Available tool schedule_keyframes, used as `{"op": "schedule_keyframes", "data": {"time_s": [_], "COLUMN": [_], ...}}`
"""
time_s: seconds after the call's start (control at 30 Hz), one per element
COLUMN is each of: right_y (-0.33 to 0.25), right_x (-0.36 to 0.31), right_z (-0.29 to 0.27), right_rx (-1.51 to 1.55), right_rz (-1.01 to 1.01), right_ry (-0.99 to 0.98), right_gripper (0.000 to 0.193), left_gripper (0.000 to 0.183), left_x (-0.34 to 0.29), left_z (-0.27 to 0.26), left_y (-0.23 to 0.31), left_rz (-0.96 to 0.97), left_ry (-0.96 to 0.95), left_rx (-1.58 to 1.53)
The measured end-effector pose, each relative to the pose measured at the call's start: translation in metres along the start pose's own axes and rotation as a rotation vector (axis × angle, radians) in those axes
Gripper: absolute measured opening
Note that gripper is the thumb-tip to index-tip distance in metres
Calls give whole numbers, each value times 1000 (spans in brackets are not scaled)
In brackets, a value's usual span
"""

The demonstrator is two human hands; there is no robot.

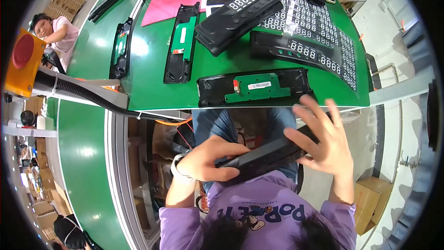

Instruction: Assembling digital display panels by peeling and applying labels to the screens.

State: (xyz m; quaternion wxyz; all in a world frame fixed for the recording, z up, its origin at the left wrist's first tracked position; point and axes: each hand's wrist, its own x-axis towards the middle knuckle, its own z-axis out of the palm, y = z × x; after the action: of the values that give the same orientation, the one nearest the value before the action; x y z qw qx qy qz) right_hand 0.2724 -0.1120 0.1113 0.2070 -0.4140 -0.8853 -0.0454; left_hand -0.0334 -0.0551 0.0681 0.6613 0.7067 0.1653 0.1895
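Note:
A long black plastic housing (263, 158) lies tilted across my lap, below the table edge. My left hand (210, 158) is closed round its left end, thumb and fingers on either side. Over its right end my right hand (323, 146) is spread, some fingers at the housing; whether they press on it I cannot tell. Just beyond, at the table's near edge, a black housing with a green circuit board (259, 86) lies with its inside up. Behind it is a black display panel (240, 16) with white digits and round buttons. A curved display panel (296, 51) lies to the right.
Transparent sheets with rows of white digits (319, 28) cover the table's right side. More open housings (182, 44) lie left, beside a pink foam sheet (166, 0). An orange box with a red button (21, 60) and a black corrugated hose (88, 95) stand far left. Another person (62, 34) sits beyond.

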Motion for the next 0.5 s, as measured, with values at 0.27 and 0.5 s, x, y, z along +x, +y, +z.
{"op": "schedule_keyframes", "data": {"time_s": [0.27, 0.5], "right_y": [36, 61], "right_x": [49, 83], "right_z": [20, 43], "right_rx": [241, 330], "right_rz": [114, 120], "right_ry": [-47, -161], "right_gripper": [78, 79], "left_gripper": [53, 86], "left_x": [-6, 3], "left_z": [-30, -50], "left_y": [5, -14], "left_rz": [193, 29], "left_ry": [839, 693], "left_rx": [537, 820]}}
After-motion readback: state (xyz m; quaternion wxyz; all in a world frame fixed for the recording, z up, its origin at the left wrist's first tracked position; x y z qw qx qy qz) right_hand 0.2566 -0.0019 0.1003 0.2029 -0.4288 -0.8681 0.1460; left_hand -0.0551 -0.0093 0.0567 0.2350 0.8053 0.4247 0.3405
